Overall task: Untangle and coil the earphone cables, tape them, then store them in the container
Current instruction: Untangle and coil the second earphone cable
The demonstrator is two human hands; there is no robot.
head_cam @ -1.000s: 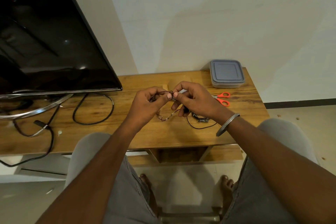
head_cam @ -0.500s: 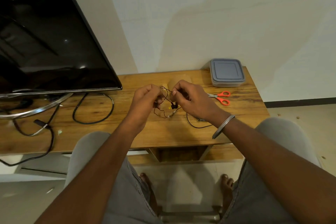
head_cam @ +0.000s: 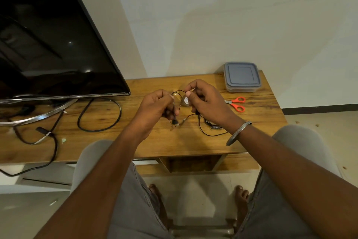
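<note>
Near the middle of the frame both hands pinch a thin black earphone cable [head_cam: 177, 107] above the wooden table [head_cam: 108, 141]. The left hand [head_cam: 155, 107] is curled almost into a fist, thumb and forefinger nipped on the wire at its upper end, with more strands passing down through the closed fingers. The right hand [head_cam: 207, 101] pinches the same wire between thumb and forefinger a little higher and to the right, its other fingers folded in. Between the two pinches the cable makes a short arc running left to right; below it, loops hang down in a loose tangle toward the table, ending in a small dark earbud [head_cam: 175, 121] and a pale metallic piece just beneath the left hand. From the underside of the right hand another strand drops and sweeps in a wide curve lying on the table toward the lower right, past a small dark lump that cannot be made out, close to the bracelet [head_cam: 238, 132] on the right wrist. Behind the gap between the hands sits a roll of tape [head_cam: 185, 101], partly hidden. Further right lie orange-handled scissors [head_cam: 236, 104], and beyond them, at the table's far right corner, the lidded grey container [head_cam: 241, 76]. A television [head_cam: 48, 45] fills the upper left, with a thicker black cord [head_cam: 100, 114] looped on the table below it.
</note>
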